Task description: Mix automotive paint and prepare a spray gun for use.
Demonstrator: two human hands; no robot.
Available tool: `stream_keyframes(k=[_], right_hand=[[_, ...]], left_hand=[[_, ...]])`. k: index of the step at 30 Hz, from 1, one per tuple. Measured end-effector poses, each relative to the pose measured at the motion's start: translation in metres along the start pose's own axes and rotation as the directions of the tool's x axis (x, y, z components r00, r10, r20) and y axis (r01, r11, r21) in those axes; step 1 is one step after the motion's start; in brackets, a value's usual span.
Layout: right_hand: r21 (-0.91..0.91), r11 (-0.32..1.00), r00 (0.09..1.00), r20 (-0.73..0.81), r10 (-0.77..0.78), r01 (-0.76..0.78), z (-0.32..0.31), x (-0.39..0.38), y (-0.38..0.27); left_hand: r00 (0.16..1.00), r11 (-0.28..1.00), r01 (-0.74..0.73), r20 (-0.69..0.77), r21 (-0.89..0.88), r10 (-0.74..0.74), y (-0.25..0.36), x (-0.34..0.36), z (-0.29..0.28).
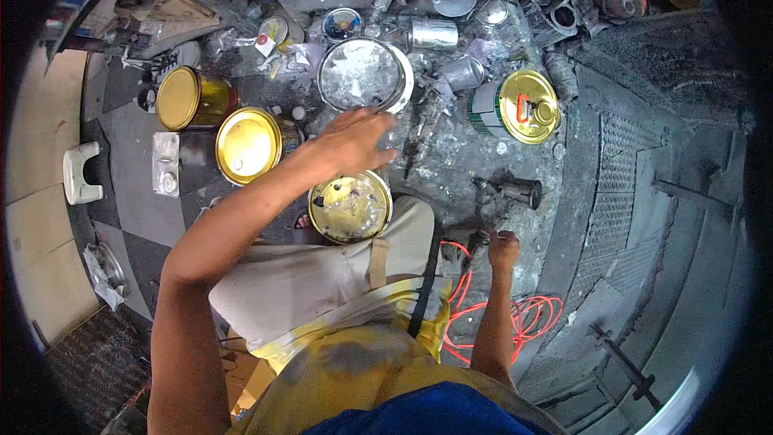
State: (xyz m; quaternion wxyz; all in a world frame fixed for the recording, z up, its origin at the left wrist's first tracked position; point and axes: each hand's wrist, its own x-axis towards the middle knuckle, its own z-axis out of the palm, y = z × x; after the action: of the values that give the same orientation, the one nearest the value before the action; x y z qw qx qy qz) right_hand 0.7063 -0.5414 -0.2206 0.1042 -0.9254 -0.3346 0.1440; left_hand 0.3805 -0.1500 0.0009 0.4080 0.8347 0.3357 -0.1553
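My left hand point(362, 142) reaches across the middle, over the gap between a large round can with a grey-white, paint-smeared top point(360, 72) and a gold can lid point(350, 209) with dark bits on it. Its fingers are apart, and nothing shows in them. Lower right, my right hand point(504, 249) is closed round the handle of a spray gun point(493, 195), partly hidden by the fingers. The gun's dark cup point(526, 192) points right. A red hose point(515, 318) lies coiled below this hand, near my right forearm.
Two gold-lidded cans point(178, 98) stand at the left, the nearer one point(249, 146) beside my left forearm. A gold-topped can with a red handle point(529, 107) stands at the right. Metal cups point(463, 73) and scrap crowd the back. A white stool point(84, 173) is far left.
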Motion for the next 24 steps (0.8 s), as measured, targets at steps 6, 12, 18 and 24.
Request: stream_keyframes(k=[6,12,18,24], right_hand=[[0.304,0.894,0.942,-0.173,-0.289,0.33,-0.026,-0.024,-0.11],[0.478,0.548,0.676,-0.143,-0.723,0.687,-0.054,-0.053,-0.308],[0.128,0.415,0.424,-0.053,-0.904,0.901,-0.011,-0.039,-0.385],[0.178,0.49,0.51,-0.089,-0.855,0.853,-0.015,-0.063,-0.366]], left_hand=[[0.936,0.93,0.351,-0.055,0.114,-0.346,0.017,-0.082,0.052],[0.74,0.759,0.638,-0.167,-0.132,-0.651,0.021,-0.086,0.137],[0.661,0.798,0.586,-0.484,-0.145,-0.573,0.014,-0.072,0.184],[0.73,0.864,0.504,-0.522,-0.023,-0.44,0.011,-0.083,0.19]])
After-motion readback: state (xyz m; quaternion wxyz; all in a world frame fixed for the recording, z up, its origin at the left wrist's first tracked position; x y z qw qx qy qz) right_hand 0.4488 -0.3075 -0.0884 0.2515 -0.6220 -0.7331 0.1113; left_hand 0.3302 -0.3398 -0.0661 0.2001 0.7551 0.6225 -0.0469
